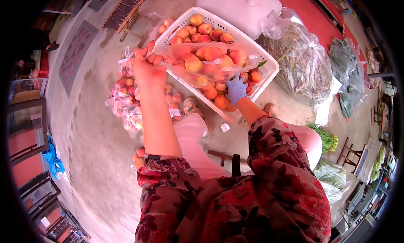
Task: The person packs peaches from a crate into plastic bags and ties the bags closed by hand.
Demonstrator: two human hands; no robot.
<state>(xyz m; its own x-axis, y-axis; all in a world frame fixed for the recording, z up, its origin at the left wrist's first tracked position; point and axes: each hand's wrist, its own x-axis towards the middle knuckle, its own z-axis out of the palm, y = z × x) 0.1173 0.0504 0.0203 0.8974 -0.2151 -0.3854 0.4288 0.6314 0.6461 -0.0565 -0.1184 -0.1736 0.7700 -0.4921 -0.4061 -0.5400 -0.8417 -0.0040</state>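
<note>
A white plastic crate [269, 68] holds many red and yellow peaches [221, 101]. Over them lies a clear plastic bag [248, 49] with several peaches in it, its mouth toward the left. My left hand [149, 68], bare, is at the crate's left rim with fingers curled on the bag's edge. In a blue glove, my right hand [237, 88] reaches into the crate's near right corner, beside the bag. Its fingers curve round a peach, mostly hidden by the glove.
Tied bags of peaches [120, 100] stand on the floor left of the crate. To the right lie a large clear bag of stalks [299, 60] and a bundle of green stems [324, 135]. A woven stool [122, 13] stands at the upper left.
</note>
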